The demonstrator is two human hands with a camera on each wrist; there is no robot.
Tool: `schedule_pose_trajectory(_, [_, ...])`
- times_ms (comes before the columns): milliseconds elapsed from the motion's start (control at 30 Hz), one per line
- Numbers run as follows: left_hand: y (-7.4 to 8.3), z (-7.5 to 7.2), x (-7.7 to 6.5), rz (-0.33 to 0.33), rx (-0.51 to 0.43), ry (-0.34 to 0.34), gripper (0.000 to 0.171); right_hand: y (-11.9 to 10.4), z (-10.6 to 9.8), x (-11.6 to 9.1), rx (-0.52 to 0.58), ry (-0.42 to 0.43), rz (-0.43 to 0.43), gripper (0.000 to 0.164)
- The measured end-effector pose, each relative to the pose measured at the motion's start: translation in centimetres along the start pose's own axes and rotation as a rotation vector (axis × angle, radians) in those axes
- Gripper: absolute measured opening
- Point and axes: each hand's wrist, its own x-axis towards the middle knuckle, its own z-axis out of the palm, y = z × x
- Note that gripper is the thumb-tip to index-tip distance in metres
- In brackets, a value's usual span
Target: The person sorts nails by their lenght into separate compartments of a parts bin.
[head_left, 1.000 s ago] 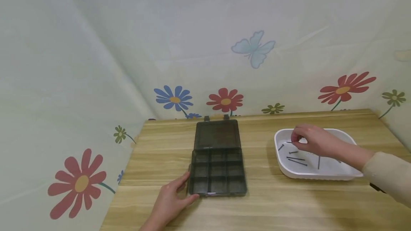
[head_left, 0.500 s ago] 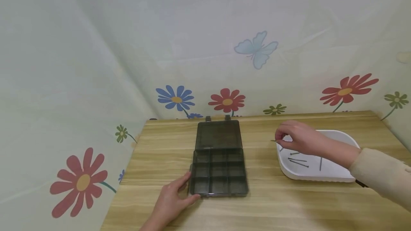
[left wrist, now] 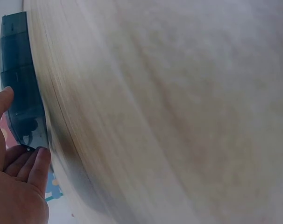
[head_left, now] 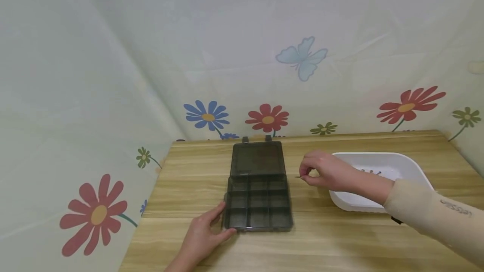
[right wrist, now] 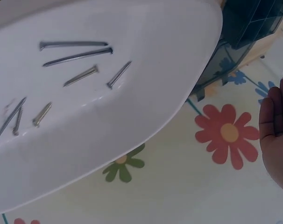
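A dark translucent compartment box [head_left: 264, 228] lies with its lid [head_left: 257, 158] swung back on the table. At its near left corner my left hand [head_left: 202, 232] grips it, thumb on the front edge and fingers along the side, as the left wrist view also shows. Between thumb and fingertips of my right hand [head_left: 329, 171] a small screw [head_left: 297, 176] is pinched, pointing left, just right of the box. In the right wrist view only part of that hand [right wrist: 277, 121] shows, at the right edge. Several nails and screws [right wrist: 81, 76] lie in the white tray [right wrist: 179, 70].
The white tray stands on the right of the wooden table [head_left: 310, 242], under my right forearm, which hides part of it. Behind the table hangs a flowered sheet [head_left: 227, 53]. Two latches [head_left: 268, 138] stick out from the lid's far edge.
My right hand has lifted the screw out of the tray and carried it left, close to the box. The left hand has stayed on the box corner.
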Motion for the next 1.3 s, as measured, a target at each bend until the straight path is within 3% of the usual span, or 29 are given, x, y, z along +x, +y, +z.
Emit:
schedule_pose_trajectory(300, [-0.2,0.0,-0.1,0.025,0.012,0.003,0.079,-0.6,2.3,1.5,0.016,0.048,-0.084,0.02])
schedule_pose_trajectory(533, [-0.1,0.0,-0.1,0.01,0.003,-0.007,0.08,-0.9,3.8,2.3,-0.002,0.069,-0.083,0.019])
schedule_pose_trajectory(867, [-0.2,0.1,-0.2,0.012,0.003,0.003,0.079,-1.9,5.5,4.8,0.006,0.018,-0.036,0.013])
schedule_pose_trajectory(1300, [0.0,-0.1,-0.1,0.021,0.003,0.013,0.078,-3.1,7.6,9.3,-0.035,-0.016,-0.063,0.013])
